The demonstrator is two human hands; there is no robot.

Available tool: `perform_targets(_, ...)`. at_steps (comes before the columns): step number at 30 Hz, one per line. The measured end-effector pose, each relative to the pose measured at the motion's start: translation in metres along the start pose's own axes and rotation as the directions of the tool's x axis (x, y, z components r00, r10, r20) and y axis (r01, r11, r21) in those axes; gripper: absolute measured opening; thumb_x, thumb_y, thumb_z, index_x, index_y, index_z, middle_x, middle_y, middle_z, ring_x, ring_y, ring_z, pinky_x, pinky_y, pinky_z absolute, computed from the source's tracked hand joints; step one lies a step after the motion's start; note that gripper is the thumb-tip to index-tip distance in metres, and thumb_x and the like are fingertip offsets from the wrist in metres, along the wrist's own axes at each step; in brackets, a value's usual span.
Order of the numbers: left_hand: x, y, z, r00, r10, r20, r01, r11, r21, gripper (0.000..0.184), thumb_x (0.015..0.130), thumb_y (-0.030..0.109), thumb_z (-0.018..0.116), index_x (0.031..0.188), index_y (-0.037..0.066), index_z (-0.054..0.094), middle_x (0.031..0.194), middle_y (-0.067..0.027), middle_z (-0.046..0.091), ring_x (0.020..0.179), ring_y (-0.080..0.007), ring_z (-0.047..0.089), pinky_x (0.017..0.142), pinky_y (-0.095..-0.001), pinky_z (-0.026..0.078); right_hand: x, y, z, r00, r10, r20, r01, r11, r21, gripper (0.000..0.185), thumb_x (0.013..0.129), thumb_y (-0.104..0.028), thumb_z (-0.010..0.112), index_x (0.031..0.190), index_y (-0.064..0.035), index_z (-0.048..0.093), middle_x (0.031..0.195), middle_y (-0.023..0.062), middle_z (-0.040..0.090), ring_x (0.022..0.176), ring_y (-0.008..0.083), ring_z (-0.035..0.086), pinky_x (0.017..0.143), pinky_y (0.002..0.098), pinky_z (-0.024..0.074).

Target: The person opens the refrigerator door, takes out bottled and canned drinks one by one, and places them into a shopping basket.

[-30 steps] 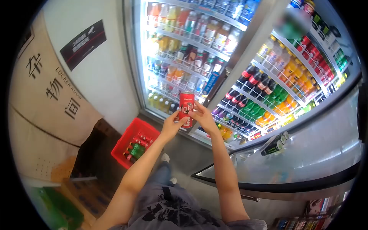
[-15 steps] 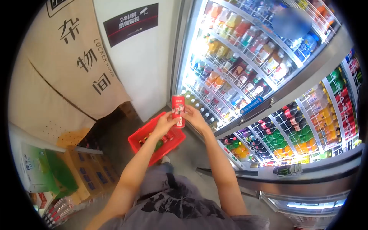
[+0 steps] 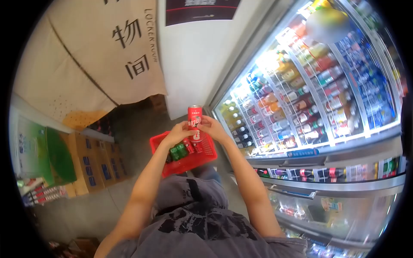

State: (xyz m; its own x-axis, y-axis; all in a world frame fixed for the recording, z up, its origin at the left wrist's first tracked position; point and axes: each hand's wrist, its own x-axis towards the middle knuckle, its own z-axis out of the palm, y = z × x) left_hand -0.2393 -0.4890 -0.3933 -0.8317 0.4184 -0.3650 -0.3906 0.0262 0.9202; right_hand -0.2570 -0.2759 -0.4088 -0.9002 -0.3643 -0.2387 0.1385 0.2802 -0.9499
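Right, nearest you is your grey shirt [image 3: 202, 234], with both forearms reaching towards twelve o'clock. Your left hand [image 3: 177, 134] and right hand [image 3: 213, 129] are partly closed on one slim red Coca-Cola can [image 3: 195, 117], the left gripping at its eight o'clock side, the right at its three. The can sits between them, neither hand clearly nearer, its long axis running from twelve to six in your view, lid at twelve. The fingers behind it are hidden, and part of its lettering is covered by your grip.

Beyond the can, its lower end overlaps the red basket [image 3: 184, 165] in your view; how high it is above the basket you cannot tell. The green-labelled bottles [image 3: 178, 151] lie at about seven o'clock from the can and the red cans [image 3: 197, 147] at six, partly masked by it. Your left forearm crosses the basket's nine o'clock end, where something dark is hard to make out.

Farther off, cardboard cartons [image 3: 90, 165] stand at about eight o'clock, the locker-room curtain [image 3: 81, 60] hangs at ten to eleven, and the lit drinks fridge [image 3: 301, 154] fills one to three, its upper corner blurred. The dark wall sign [image 3: 200, 12] is cut off at twelve.
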Motion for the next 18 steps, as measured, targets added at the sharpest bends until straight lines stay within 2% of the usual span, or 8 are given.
perform_targets(3,-0.006,-0.030,-0.021,0.992,-0.026,-0.127,0.015,0.996,-0.083,0.056,0.084,0.016,0.074,0.130,-0.006,0.050,0.118,-0.0151,0.064,0.106,-0.0189,0.062,0.092,-0.0319,0.049,0.028,0.009,0.026,0.997,-0.027,0.077,0.022,0.997,0.069,0.055,0.091,-0.019,0.068,0.138,0.0013,0.048,0.125,0.0129,0.062,0.110,0.0193,0.061,0.093,0.0328,0.0493)
perform_targets(5,-0.011,-0.062,-0.035,0.976,-0.016,-0.217,-0.018,0.988,-0.152,0.056,0.084,0.017,0.074,0.132,-0.003,0.051,0.120,-0.0141,0.064,0.109,-0.0185,0.062,0.093,-0.0321,0.049,0.041,0.006,0.043,0.990,-0.001,0.142,-0.001,1.000,0.011,0.056,0.091,-0.020,0.068,0.138,0.0016,0.047,0.125,0.0132,0.062,0.112,0.0196,0.061,0.094,0.0332,0.0489)
perform_targets(7,-0.032,-0.067,-0.043,0.949,-0.121,-0.292,0.090,0.989,-0.117,0.055,0.085,0.018,0.074,0.132,0.001,0.052,0.121,-0.0131,0.064,0.109,-0.0182,0.062,0.093,-0.0321,0.049,0.049,-0.008,0.060,0.942,0.226,0.249,-0.229,0.973,-0.017,0.057,0.088,-0.022,0.070,0.136,0.0011,0.051,0.120,0.0139,0.066,0.109,0.0220,0.064,0.093,0.0337,0.0500)
perform_targets(8,-0.032,-0.092,-0.051,0.948,-0.122,-0.292,0.068,0.980,-0.189,0.053,0.085,0.018,0.074,0.132,0.003,0.053,0.121,-0.0129,0.064,0.109,-0.0182,0.062,0.092,-0.0317,0.049,0.059,0.020,0.073,0.956,0.058,0.287,-0.064,0.998,0.009,0.057,0.088,-0.022,0.070,0.136,0.0008,0.050,0.119,0.0148,0.066,0.108,0.0212,0.064,0.092,0.0334,0.0505)
perform_targets(11,-0.046,-0.137,-0.061,0.902,-0.159,-0.402,0.063,0.968,-0.241,0.053,0.085,0.019,0.074,0.131,0.002,0.053,0.121,-0.0135,0.064,0.110,-0.0182,0.062,0.092,-0.0319,0.049,0.069,0.050,0.109,0.946,0.035,0.322,-0.023,0.999,-0.040,0.056,0.088,-0.021,0.069,0.136,0.0000,0.050,0.118,0.0153,0.067,0.107,0.0206,0.065,0.090,0.0329,0.0512)
perform_targets(12,-0.052,-0.144,-0.062,0.887,-0.186,-0.422,0.080,0.963,-0.257,0.053,0.085,0.020,0.074,0.131,0.002,0.053,0.120,-0.0120,0.064,0.109,-0.0181,0.062,0.091,-0.0321,0.050,0.072,0.068,0.122,0.938,0.026,0.346,-0.051,0.997,0.063,0.054,0.089,-0.021,0.069,0.135,-0.0010,0.051,0.119,0.0146,0.066,0.107,0.0209,0.065,0.090,0.0328,0.0511)
perform_targets(15,-0.060,-0.174,-0.060,0.840,-0.286,-0.462,0.176,0.948,-0.266,0.054,0.085,0.019,0.074,0.132,0.002,0.052,0.116,-0.0092,0.064,0.106,-0.0172,0.062,0.088,-0.0319,0.051,0.071,0.101,0.146,0.920,0.125,0.370,-0.146,0.989,0.028,0.053,0.089,-0.019,0.069,0.135,-0.0007,0.051,0.121,0.0138,0.065,0.110,0.0211,0.064,0.092,0.0326,0.0502)
perform_targets(18,-0.058,-0.219,-0.053,0.820,-0.290,-0.494,0.084,0.915,-0.396,0.053,0.086,0.019,0.073,0.133,0.004,0.052,0.109,-0.0073,0.064,0.095,-0.0153,0.062,0.080,-0.0302,0.052,0.072,0.138,0.164,0.903,0.178,0.391,-0.216,0.975,0.055,0.053,0.089,-0.018,0.069,0.135,-0.0007,0.050,0.122,0.0139,0.064,0.107,0.0206,0.065,0.093,0.0328,0.0506)
